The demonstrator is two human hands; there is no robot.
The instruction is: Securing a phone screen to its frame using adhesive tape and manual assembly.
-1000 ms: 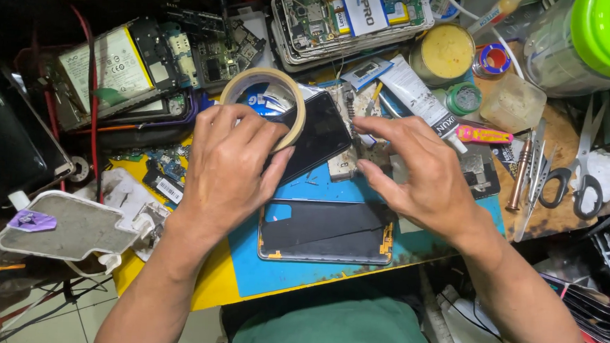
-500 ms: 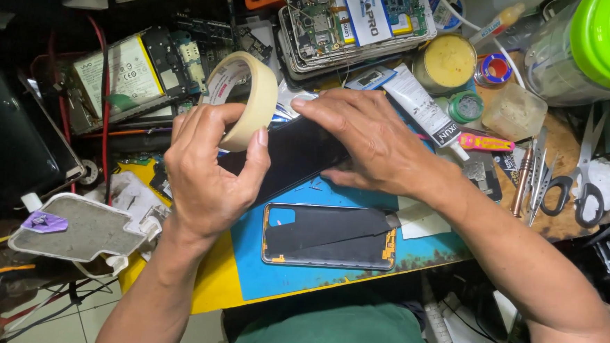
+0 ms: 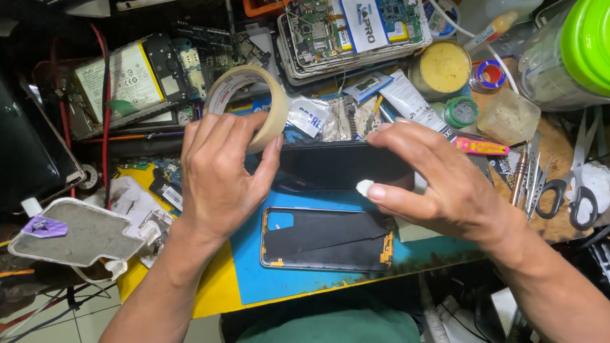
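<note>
Compared with half a second ago, the right hand (image 3: pixel 450 189) has drawn back from the middle of the dark phone (image 3: pixel 340 168) toward that phone's right end, so more of its black face shows; the left hand (image 3: pixel 220 177) sits much as before at the phone's left end, and the roll of tape (image 3: pixel 249 102) it carries now stands more upright, its opening turned further toward the camera.

The left hand is clamped on the roll of tape, fingers across its lower rim, with the roll rising above the knuckles just past the phone's left end; the thumb reaches toward the phone's edge, though whether it touches I cannot tell.

The right hand is closed on the phone's right end, fingers curved over the top and thumb pressed along the near edge; the phone lies level between the two hands.

Just nearer than the phone, a back cover (image 3: pixel 326 239) with orange trim lies flat on the blue mat (image 3: pixel 271 277); right of the phone lie scissors (image 3: pixel 574 182); beyond it sits a stack of opened phones (image 3: pixel 354 28).
</note>
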